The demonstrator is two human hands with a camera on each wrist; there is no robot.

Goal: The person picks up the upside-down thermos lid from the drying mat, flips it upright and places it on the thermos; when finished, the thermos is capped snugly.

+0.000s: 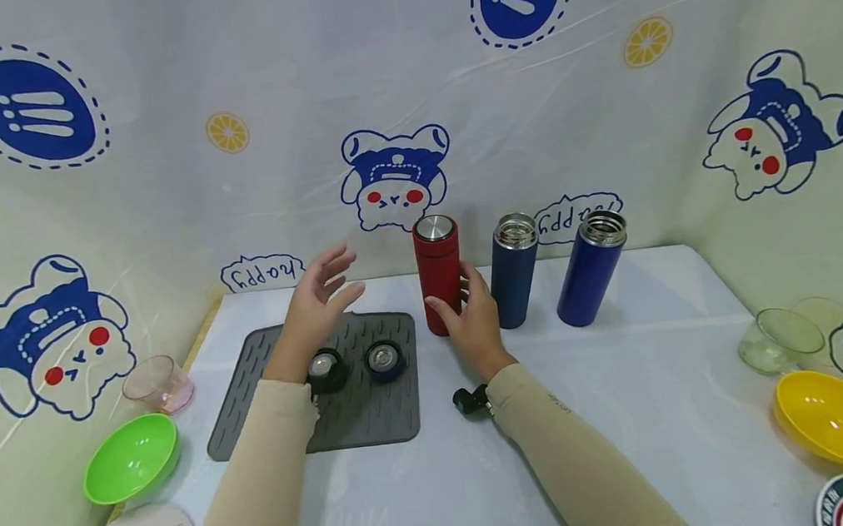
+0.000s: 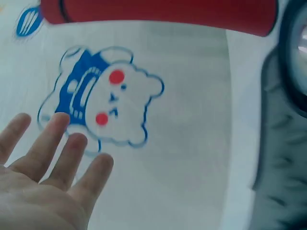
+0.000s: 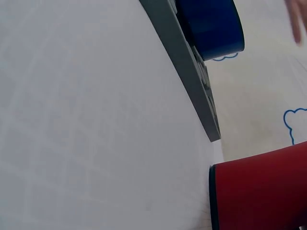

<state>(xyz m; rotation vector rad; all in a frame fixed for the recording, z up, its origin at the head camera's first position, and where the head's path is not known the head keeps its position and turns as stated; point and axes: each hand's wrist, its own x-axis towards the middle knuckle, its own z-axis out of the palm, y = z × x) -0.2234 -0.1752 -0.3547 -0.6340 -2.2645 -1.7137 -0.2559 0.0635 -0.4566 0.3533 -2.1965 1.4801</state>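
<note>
Here, on the table (image 1: 412, 498), a grey mat (image 1: 374, 413) lies toward the left edge, a red bottle (image 1: 437, 272) stands near the far edge's middle, gripped by the right hand (image 1: 475, 325), the left hand (image 1: 316, 304) hangs spread wide, and two lids (image 1: 385, 360) rest on the mat.

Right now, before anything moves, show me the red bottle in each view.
Head: the red bottle stands near the centre, at the right hand.
Left wrist: the red bottle spans the top edge, cut off.
Right wrist: the red bottle fills the bottom right corner.
Shared landmark: the grey mat, left of the bottle in head, right edge in left wrist, upper middle in right wrist.
</note>
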